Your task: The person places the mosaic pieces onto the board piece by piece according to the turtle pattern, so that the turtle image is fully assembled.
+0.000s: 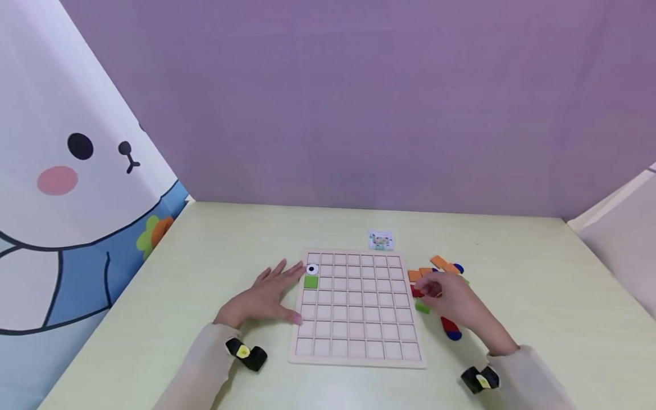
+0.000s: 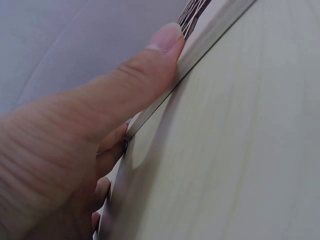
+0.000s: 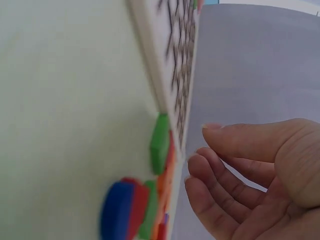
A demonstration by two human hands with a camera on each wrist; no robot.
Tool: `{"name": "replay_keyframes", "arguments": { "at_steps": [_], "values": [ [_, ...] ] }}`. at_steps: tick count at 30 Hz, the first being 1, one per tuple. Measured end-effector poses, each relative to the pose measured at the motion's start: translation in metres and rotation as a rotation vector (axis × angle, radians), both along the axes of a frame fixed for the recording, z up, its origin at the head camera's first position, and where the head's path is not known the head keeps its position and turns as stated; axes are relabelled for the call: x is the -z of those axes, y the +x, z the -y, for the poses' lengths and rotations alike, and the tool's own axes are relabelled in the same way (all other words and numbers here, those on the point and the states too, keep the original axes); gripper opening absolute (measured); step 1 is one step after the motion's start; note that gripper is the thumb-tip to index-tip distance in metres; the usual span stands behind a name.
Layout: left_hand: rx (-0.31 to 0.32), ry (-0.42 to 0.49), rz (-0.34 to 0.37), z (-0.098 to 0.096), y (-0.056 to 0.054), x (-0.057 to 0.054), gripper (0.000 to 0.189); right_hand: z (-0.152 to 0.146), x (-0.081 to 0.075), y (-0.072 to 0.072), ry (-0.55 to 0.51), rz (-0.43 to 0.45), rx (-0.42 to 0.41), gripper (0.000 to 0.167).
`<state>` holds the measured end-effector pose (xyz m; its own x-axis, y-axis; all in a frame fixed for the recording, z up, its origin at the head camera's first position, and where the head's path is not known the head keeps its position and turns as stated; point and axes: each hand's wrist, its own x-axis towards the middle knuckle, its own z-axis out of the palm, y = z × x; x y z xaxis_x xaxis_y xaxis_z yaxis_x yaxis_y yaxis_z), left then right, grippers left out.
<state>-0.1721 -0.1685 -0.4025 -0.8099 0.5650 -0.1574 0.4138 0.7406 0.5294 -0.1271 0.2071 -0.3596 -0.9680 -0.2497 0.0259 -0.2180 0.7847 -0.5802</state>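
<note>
A pale wooden grid board [image 1: 359,362] lies on the table. In its left column sit a round white eye piece [image 1: 312,269] with a black centre and, just below it, a green square tile [image 1: 310,282]. My left hand [image 1: 269,293] spreads along the board's left edge; in the left wrist view the thumb [image 2: 145,70] rests against that edge. My right hand [image 1: 451,296] hovers over the loose pieces at the board's right side. In the right wrist view its fingers [image 3: 200,195] bend loosely, with nothing visible between them and the thumb.
Near the right hand lie several orange tiles [image 1: 438,262], a green tile [image 1: 422,308], and a red-and-blue rounded piece [image 1: 451,328]. A small printed card [image 1: 381,240] lies behind the board. A purple curtain [image 1: 359,114] hangs at the table's back edge.
</note>
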Motion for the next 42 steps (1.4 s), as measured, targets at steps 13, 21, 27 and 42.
{"name": "replay_keyframes", "arguments": {
  "at_steps": [13,21,27,42],
  "values": [
    [-0.001,-0.016,-0.002,-0.001,0.0,-0.002,0.111,-0.013,0.01,0.006,0.017,0.04,0.035,0.021],
    [-0.003,-0.01,-0.002,0.002,0.001,-0.003,0.111,-0.017,0.013,0.005,0.04,0.062,0.051,0.023],
    [-0.007,-0.01,0.004,0.003,0.001,-0.004,0.112,-0.017,0.013,0.004,0.065,0.087,0.066,0.024],
    [0.004,-0.011,-0.003,-0.001,0.0,0.001,0.109,-0.018,0.009,-0.006,0.084,0.07,0.048,0.025]
  ]
}}
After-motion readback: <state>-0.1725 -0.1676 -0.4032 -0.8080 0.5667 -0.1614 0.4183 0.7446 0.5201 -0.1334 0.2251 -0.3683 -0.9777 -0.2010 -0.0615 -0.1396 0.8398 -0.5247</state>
